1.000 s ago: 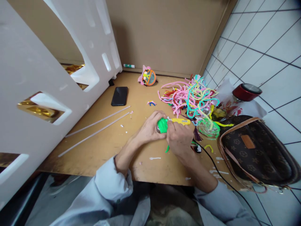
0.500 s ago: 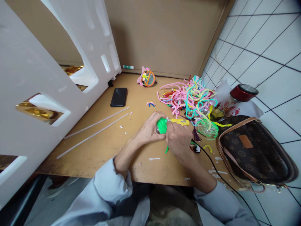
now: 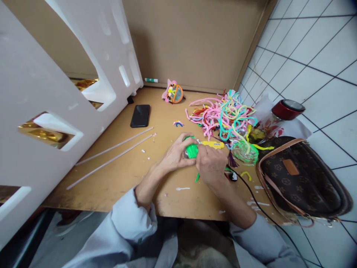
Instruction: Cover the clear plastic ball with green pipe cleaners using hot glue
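Note:
My left hand point(image 3: 177, 153) is wrapped round a small green-covered object point(image 3: 192, 149), thumb below and fingers above. My right hand point(image 3: 211, 163) is closed at the object's right side, with its fingers pinched together; what they grip is too small to make out. Behind my right hand lies a yellow tool point(image 3: 213, 144). A short green strip point(image 3: 197, 176) lies just below the hands. Right of them sits a clear piece with green lines point(image 3: 245, 152), beside a heap of pink, yellow and turquoise fuzzy stems point(image 3: 220, 115).
A black phone point(image 3: 140, 115), two thin white sticks point(image 3: 111, 146) and an owl-like craft point(image 3: 173, 92) lie on the table point(image 3: 117, 186). At right are a brown handbag point(image 3: 304, 178), a red-lidded jar point(image 3: 288, 109) and a black cable point(image 3: 256, 199). A white plastic panel point(image 3: 55, 85) rises at left.
The fingers of my left hand have shifted slightly over the top of the green object. Otherwise both hands keep nearly the same place.

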A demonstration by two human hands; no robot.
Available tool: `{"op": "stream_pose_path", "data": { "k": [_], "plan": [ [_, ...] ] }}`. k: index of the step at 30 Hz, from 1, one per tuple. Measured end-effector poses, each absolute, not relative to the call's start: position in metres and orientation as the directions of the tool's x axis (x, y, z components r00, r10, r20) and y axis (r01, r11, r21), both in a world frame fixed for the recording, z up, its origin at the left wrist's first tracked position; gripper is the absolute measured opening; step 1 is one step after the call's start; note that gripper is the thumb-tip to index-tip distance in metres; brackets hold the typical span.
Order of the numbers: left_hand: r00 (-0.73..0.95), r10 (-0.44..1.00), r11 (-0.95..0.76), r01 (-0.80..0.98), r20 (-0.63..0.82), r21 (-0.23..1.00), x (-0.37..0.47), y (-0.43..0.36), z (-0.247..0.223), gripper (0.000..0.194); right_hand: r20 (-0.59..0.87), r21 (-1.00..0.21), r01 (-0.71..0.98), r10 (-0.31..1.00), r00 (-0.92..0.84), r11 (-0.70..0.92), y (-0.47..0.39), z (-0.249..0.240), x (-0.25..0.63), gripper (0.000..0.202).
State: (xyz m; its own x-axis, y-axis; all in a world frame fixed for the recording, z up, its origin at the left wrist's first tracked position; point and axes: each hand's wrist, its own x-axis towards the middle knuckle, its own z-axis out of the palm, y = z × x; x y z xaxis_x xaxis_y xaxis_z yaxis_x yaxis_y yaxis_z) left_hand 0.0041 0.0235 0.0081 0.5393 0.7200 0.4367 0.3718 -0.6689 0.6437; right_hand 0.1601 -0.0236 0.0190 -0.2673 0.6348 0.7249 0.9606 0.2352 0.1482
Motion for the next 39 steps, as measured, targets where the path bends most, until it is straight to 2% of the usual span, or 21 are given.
{"op": "stream_pose_path", "data": {
  "k": [3, 8, 12, 17, 29, 39],
  "plan": [
    [0.539, 0.725, -0.663, 0.375, 0.429, 0.648, 0.004, 0.022, 0.010, 0.043, 0.730, 0.099, 0.956, 0.633, -0.258, 0.275, -0.024, 0.022, 0.163, 0.022],
    [0.541, 0.722, -0.668, 0.381, 0.431, 0.639, 0.006, 0.022, 0.010, 0.043, 0.720, 0.095, 0.931, 0.621, -0.309, 0.353, -0.024, 0.020, 0.170, 0.022],
    [0.516, 0.717, -0.682, 0.380, 0.469, 0.625, 0.008, 0.023, 0.008, 0.048, 0.667, 0.059, 0.940, 0.688, -0.287, 0.335, -0.023, 0.017, 0.171, 0.022],
    [0.500, 0.697, -0.705, 0.350, 0.514, 0.617, 0.008, 0.025, 0.003, 0.055, 0.694, 0.060, 0.940, 0.663, -0.281, 0.336, -0.022, 0.015, 0.171, 0.024],
    [0.528, 0.695, -0.702, 0.353, 0.488, 0.618, 0.007, 0.023, 0.011, 0.051, 0.701, 0.006, 0.943, 0.671, -0.242, 0.334, -0.021, 0.015, 0.170, 0.021],
    [0.541, 0.718, -0.677, 0.393, 0.439, 0.623, 0.006, 0.022, 0.007, 0.043, 0.632, -0.056, 0.948, 0.747, -0.209, 0.313, -0.020, 0.016, 0.172, 0.020]
  ]
}}
